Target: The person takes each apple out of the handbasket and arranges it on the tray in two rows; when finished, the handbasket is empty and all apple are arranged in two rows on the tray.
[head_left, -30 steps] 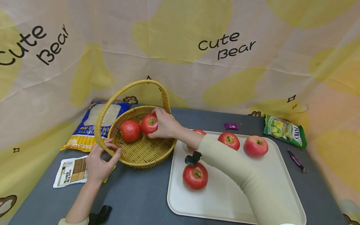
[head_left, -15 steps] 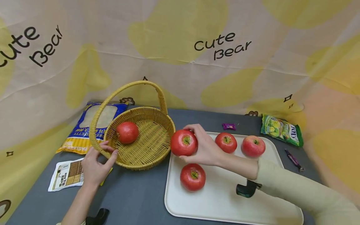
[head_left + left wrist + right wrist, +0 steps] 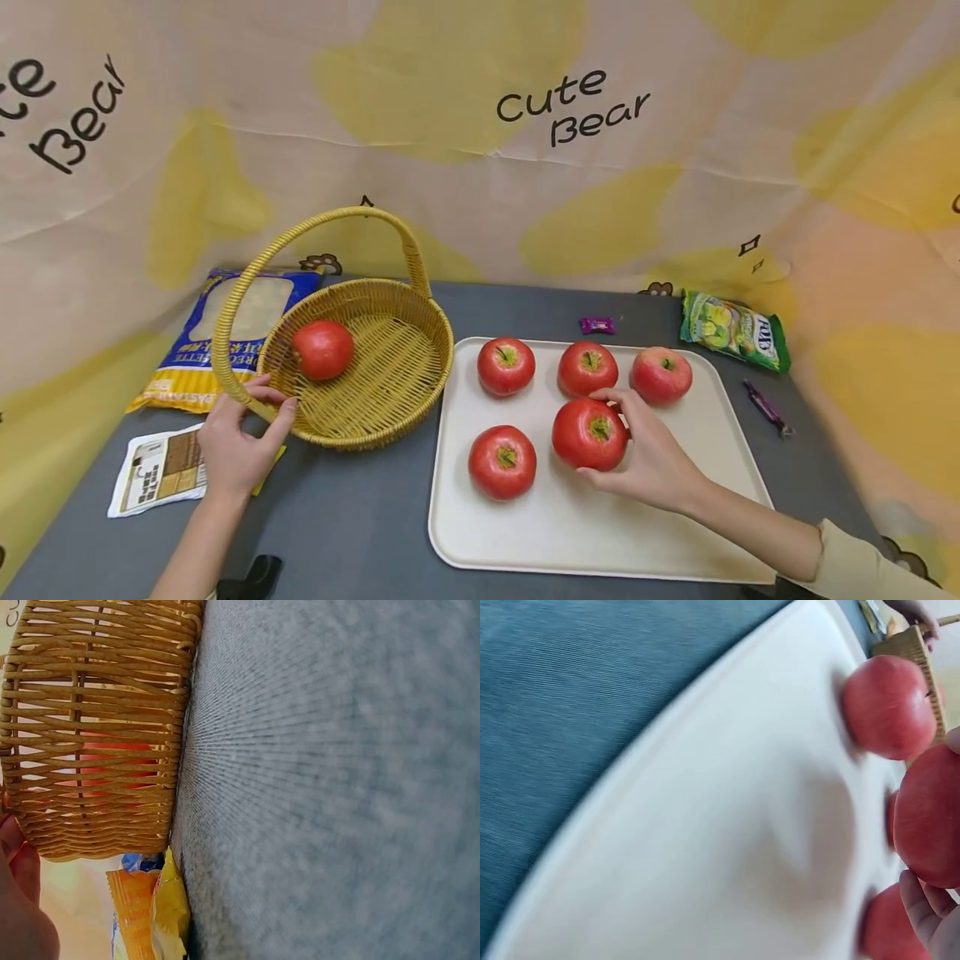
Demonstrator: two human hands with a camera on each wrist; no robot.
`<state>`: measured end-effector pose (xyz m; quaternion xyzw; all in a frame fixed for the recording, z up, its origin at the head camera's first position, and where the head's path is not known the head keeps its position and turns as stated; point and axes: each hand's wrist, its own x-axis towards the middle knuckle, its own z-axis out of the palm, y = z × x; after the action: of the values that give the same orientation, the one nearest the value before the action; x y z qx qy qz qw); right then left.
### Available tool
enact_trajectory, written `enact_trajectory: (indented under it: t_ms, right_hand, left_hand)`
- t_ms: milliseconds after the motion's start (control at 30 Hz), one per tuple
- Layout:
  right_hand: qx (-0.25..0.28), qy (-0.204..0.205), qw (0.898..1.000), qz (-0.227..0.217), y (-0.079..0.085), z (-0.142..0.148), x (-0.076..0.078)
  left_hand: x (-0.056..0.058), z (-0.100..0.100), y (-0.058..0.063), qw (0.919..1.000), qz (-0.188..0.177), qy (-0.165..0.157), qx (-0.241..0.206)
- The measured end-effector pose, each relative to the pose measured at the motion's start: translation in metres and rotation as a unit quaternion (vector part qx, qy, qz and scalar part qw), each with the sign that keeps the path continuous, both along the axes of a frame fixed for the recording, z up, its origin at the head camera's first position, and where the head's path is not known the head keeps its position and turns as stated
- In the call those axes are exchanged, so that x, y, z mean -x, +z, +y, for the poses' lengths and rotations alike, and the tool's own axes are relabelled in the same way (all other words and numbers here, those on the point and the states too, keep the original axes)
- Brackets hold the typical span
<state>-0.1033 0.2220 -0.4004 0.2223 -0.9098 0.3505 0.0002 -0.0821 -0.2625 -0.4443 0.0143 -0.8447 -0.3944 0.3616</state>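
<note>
Four apples (image 3: 502, 462) sit on the right-side tray (image 3: 600, 537); the right hand (image 3: 656, 462) clamps a fifth apple (image 3: 590, 434) over it; one apple (image 3: 324, 350) is left in the basket (image 3: 386, 375), gripped near-left by the left hand (image 3: 240, 446).

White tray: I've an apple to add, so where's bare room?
On the white tray, bare: the near strip between rim and front-left apple, and the patch between right hand and right rim. Crowded: the far side, three apples in a row, and the middle, around the held apple.
</note>
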Motion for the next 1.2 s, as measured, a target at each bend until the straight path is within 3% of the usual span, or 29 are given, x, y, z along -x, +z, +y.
enact_trajectory:
  t_ms: [200, 500, 900, 1200]
  right_hand:
    - [-0.021, -0.006, 1.0, -0.007, -0.02, 0.013, -0.011]
    - [-0.034, -0.002, 0.999, -0.018, -0.028, 0.016, -0.017]
    - [-0.048, 0.01, 0.999, -0.02, -0.029, 0.017, -0.015]
    - [-0.021, 0.023, 0.999, 0.005, -0.016, 0.003, 0.001]
  left_hand:
    - [0.0, -0.002, 0.0, 1.0, -0.004, 0.005, 0.005]
    - [0.001, -0.001, 0.0, 0.9999, 0.009, 0.004, 0.008]
    - [0.001, 0.0, 0.001, 0.9999, 0.011, 0.0, 0.003]
    - [0.002, 0.0, 0.0, 0.9999, 0.016, 0.0, 0.005]
